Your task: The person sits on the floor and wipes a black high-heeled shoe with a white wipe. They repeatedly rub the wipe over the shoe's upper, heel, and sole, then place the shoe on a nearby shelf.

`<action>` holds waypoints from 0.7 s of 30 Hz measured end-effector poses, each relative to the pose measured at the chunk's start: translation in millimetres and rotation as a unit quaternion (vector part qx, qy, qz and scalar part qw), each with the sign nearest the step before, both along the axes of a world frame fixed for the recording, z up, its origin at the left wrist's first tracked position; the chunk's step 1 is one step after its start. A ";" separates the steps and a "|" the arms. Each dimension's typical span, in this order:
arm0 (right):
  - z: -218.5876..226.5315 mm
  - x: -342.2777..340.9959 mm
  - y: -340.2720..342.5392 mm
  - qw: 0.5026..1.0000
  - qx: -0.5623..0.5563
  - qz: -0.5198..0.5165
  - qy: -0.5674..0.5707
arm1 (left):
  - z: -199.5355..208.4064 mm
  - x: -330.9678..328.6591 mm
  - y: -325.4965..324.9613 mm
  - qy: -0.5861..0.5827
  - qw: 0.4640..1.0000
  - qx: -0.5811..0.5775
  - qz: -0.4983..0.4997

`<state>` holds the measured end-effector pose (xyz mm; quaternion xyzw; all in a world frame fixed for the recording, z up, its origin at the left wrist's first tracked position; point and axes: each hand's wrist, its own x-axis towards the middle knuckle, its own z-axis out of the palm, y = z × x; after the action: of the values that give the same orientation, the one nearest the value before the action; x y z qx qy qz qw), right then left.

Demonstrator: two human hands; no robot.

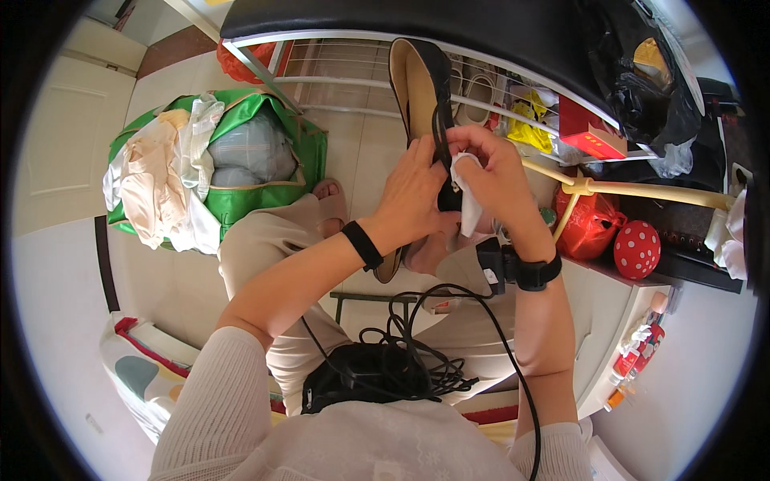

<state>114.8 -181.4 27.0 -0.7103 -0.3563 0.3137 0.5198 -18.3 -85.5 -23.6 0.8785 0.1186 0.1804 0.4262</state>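
Observation:
A black flat shoe [419, 88] with a beige insole is held up in front of me, toe end hidden by my hands. My left hand [413, 188] is wrapped around its side. In my right hand [493, 172], a crumpled white cloth or tissue [468, 192] is pinched and pressed near the shoe's dark side and strap. Below my left hand a dark-edged, beige-lined shoe end [389, 266] shows; I cannot tell if it belongs to the same shoe.
To the left stands a green bag [313, 152] stuffed with clothes. A black-topped shoe rack [337, 20] crosses the far side. At right are a yellow pole [658, 192], a red plastic bag [584, 228] and a polka-dot ball [637, 249]. Black cable [409, 361] lies over my lap.

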 end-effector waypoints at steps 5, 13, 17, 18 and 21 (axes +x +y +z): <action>9.8 7.4 0.2 0.995 -0.056 0.083 0.020 | 3.3 -2.0 1.6 0.026 0.999 -0.024 -0.019; 22.2 -7.2 4.7 0.990 0.033 0.121 -0.069 | -21.1 5.1 -0.8 -0.111 0.940 -0.322 -0.024; 16.6 -14.3 1.3 0.978 0.045 0.151 -0.140 | -5.2 2.5 23.7 -0.082 0.722 -0.686 0.040; 11.2 -14.3 0.4 0.969 0.047 0.155 -0.187 | 10.7 4.6 25.8 -0.097 0.702 -0.703 0.052; 10.6 -23.9 2.3 0.943 0.036 0.166 -0.285 | 28.7 3.5 30.8 -0.126 0.686 -0.710 0.094</action>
<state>90.9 -179.1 37.6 -0.6811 -0.6140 0.1667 0.3623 -14.8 -54.7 5.1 0.2657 0.2387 0.1907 0.9144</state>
